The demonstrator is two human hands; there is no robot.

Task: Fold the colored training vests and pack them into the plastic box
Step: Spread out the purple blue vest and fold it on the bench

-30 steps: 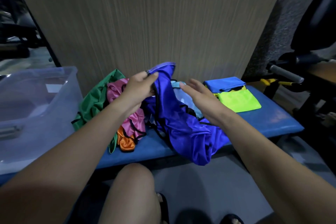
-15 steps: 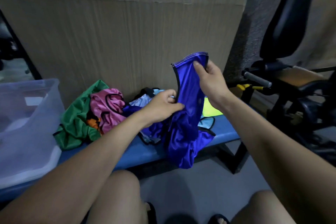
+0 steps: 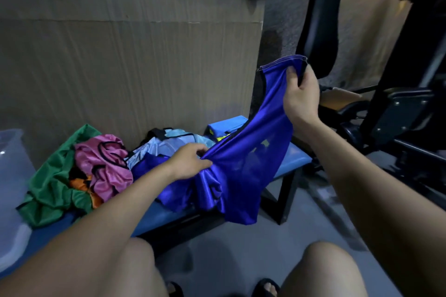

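Observation:
A royal-blue vest stretches from the bench up to the right. My right hand grips its hemmed top edge, raised high. My left hand pinches the same vest lower down, near the bench. Left of it lies a heap of vests: green, pink, orange and light blue. Behind the blue vest sit folded vests, blue over yellow, partly hidden. The clear plastic box stands at the far left, cut off by the frame.
Everything rests on a blue padded bench against a tan board wall. A black gym machine with a seat pad stands at the right. My bare knees and sandalled feet show below, over grey floor.
My right hand took hold of the vest's top edge and lifted it up and right, stretching the cloth. My left hand slid down to pinch it lower. The view turned right.

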